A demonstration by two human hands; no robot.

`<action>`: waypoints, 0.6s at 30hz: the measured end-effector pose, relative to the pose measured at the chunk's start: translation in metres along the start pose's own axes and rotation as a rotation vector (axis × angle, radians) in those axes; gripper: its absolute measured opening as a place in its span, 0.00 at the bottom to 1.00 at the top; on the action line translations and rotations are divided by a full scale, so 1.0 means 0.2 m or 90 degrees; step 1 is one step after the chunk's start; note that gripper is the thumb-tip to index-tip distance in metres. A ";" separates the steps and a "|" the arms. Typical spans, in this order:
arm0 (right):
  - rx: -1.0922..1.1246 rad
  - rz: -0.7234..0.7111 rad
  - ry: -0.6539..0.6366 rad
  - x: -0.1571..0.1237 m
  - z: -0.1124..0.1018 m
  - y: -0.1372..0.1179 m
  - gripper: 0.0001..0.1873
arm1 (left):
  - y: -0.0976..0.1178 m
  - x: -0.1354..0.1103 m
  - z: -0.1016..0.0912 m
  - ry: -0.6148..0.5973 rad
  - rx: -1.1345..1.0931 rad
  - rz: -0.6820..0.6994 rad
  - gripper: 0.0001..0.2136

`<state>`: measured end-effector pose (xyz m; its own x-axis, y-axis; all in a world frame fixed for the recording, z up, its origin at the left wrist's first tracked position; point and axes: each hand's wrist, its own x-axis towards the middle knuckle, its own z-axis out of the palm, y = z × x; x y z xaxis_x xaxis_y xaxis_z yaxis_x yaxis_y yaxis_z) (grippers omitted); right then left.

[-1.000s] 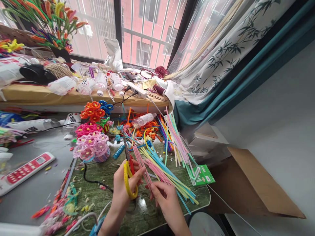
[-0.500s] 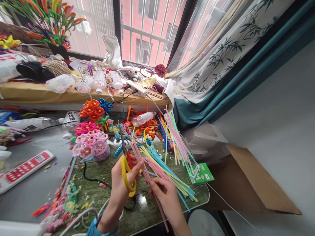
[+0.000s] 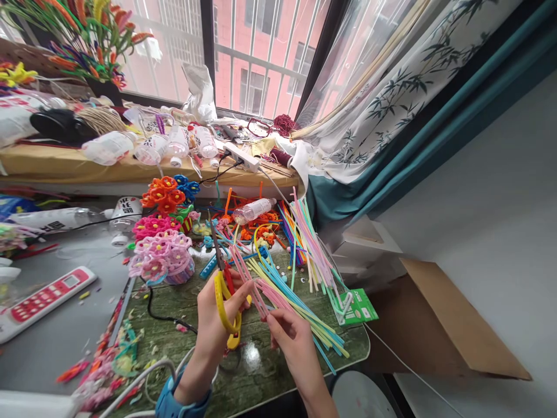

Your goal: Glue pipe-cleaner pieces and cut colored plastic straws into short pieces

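My left hand (image 3: 215,319) grips yellow-handled scissors (image 3: 224,293), blades pointing up and away toward the far side of the table. My right hand (image 3: 291,337) pinches a small bunch of pink pipe cleaners (image 3: 248,278) that rise up-left between the two hands, close beside the scissor blades. Just right of them a spread of blue, yellow and pink pipe cleaners (image 3: 296,305) lies on the green mat (image 3: 174,302). A blue band sits on my left wrist.
Pipe-cleaner flower bunches (image 3: 161,258) stand left of my hands. A red and white remote (image 3: 43,299) lies far left. A plastic bottle (image 3: 255,210), a green packet (image 3: 359,307), cables, a cluttered windowsill (image 3: 130,165) and brown cardboard (image 3: 448,325) at right surround the mat.
The pink pipe cleaners were drawn up through my right hand, so their lower ends no longer hang below it. My left hand with the scissors shifted slightly up and left.
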<state>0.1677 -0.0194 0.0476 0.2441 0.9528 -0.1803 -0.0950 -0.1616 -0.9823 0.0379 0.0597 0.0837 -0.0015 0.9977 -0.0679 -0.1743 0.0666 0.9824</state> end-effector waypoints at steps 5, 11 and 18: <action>-0.010 -0.013 0.001 0.00 0.00 0.01 0.19 | -0.01 0.00 0.00 0.002 -0.008 0.001 0.15; -0.015 0.002 -0.001 0.00 0.01 0.01 0.20 | 0.00 0.00 0.02 0.007 0.000 -0.016 0.16; 0.015 0.036 0.086 -0.02 -0.11 0.02 0.22 | -0.02 -0.01 0.09 0.014 0.004 -0.062 0.18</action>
<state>0.1883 -0.0301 0.0442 0.3652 0.8989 -0.2420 -0.1348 -0.2061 -0.9692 0.0559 0.0573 0.0827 -0.0067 0.9860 -0.1666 -0.1683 0.1632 0.9721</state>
